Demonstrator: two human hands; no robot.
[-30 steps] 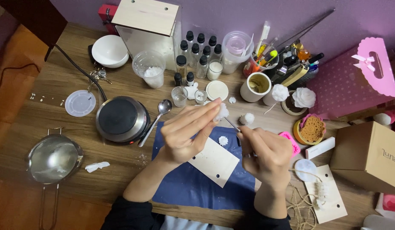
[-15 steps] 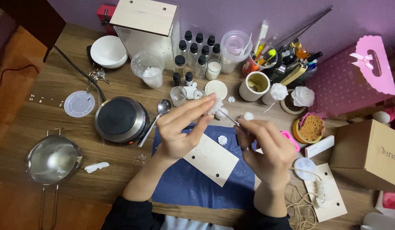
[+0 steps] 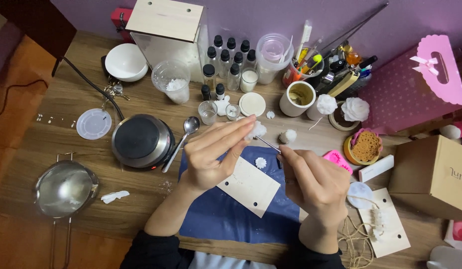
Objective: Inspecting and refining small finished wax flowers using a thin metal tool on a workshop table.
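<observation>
Wooden tabletop (image 3: 141, 194), crowded with craft supplies against a purple wall. At the centre my left hand (image 3: 213, 154) pinches a small white wax flower (image 3: 256, 130) between fingertips, raised above the blue mat (image 3: 226, 219). My right hand (image 3: 315, 182) grips a thin metal pick (image 3: 267, 143), closed tight, tip touching the flower's underside. I judge this is the cleaning or piercing step; next calls for a steady, gentle push. Below the grip lies a wooden card (image 3: 248, 187) with another small flower (image 3: 261, 163). Left of it sit a spoon (image 3: 183, 134) and hotplate (image 3: 141, 141); beyond, dropper bottles (image 3: 226, 62).
</observation>
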